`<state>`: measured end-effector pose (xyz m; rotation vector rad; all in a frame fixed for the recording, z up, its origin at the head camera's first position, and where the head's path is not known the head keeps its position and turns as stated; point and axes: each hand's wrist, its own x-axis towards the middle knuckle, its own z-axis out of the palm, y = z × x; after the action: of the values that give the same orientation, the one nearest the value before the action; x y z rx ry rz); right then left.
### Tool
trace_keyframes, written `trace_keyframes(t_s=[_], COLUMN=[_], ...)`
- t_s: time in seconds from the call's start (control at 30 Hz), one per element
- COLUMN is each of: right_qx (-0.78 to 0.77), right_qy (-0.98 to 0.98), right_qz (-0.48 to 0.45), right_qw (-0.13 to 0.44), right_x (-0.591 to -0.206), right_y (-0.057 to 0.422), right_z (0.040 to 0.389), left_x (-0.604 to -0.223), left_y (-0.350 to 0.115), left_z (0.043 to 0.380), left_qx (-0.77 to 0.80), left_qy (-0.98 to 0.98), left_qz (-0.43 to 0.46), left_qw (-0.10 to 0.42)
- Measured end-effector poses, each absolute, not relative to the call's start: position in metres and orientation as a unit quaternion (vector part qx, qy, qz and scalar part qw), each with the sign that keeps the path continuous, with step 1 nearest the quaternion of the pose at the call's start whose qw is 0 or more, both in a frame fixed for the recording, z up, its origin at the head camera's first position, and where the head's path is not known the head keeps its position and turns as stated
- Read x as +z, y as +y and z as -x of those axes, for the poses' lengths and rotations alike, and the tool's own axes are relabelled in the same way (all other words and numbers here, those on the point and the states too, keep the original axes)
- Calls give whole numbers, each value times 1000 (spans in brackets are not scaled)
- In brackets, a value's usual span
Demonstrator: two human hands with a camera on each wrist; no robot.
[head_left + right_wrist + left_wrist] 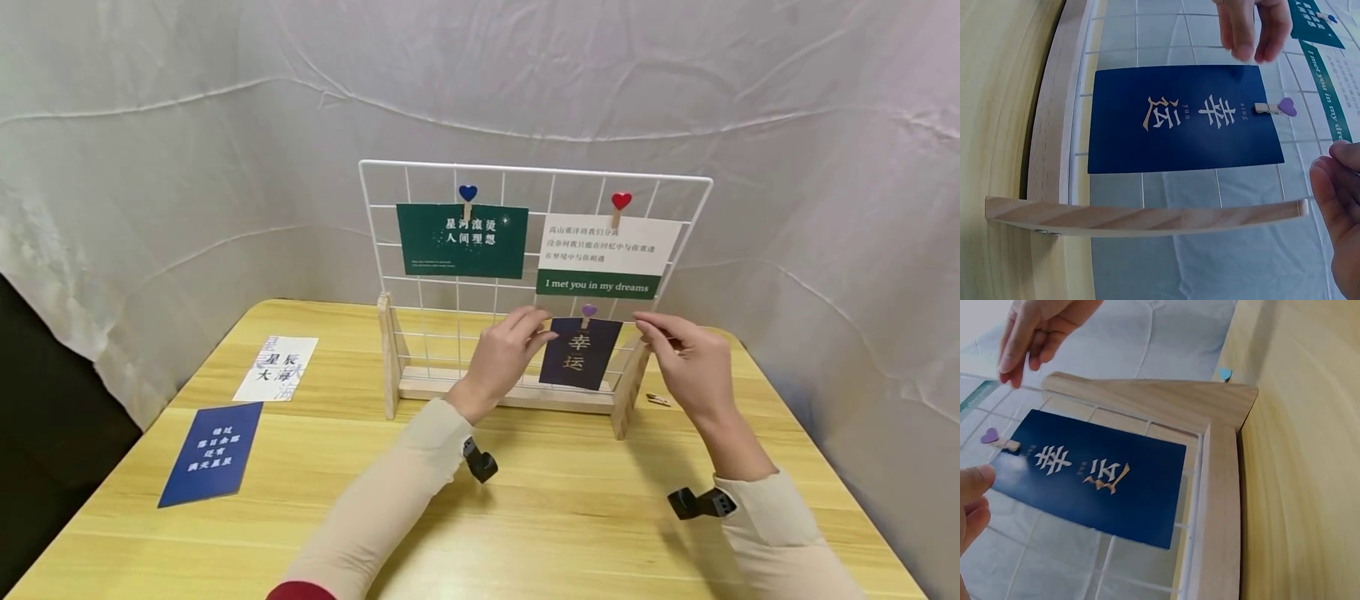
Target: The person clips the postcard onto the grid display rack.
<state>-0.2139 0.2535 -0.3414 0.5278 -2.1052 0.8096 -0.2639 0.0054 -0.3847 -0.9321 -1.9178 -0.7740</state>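
Note:
A dark blue card (558,358) with gold lettering hangs on the white wire grid rack (438,320), held at its top edge by a wooden clothespin with a purple heart (589,311). Beside the card's upper left corner is my left hand (498,358); the right wrist view shows its fingertips just off the card. My right hand (693,367) hovers by the rack's right post, apart from the card, thumb and fingers loosely bent around nothing. Above, a blue-heart clothespin (468,194) holds a green card (461,254), and a red-heart clothespin (621,202) holds a white-and-green card (600,257).
At the table's left lie a white card (255,387) and a blue card (210,454). Several small clothespins (658,400) lie right of the rack's wooden base (517,400). Pale fabric (225,150) hangs behind the wooden table (525,517).

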Motion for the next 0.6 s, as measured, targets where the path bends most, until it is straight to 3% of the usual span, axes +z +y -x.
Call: trace_keyframes(t_s=[0.6], right_qx=[346], right_qy=[-838], right_qz=[-177], right_qw=[383], right_x=[-355], right_y=[274], right_z=[203], left_x=[-374], left_y=[-31], left_z=[249], left_qx=[-314], left_qy=[-784], left_qz=[389], left_qw=[368])
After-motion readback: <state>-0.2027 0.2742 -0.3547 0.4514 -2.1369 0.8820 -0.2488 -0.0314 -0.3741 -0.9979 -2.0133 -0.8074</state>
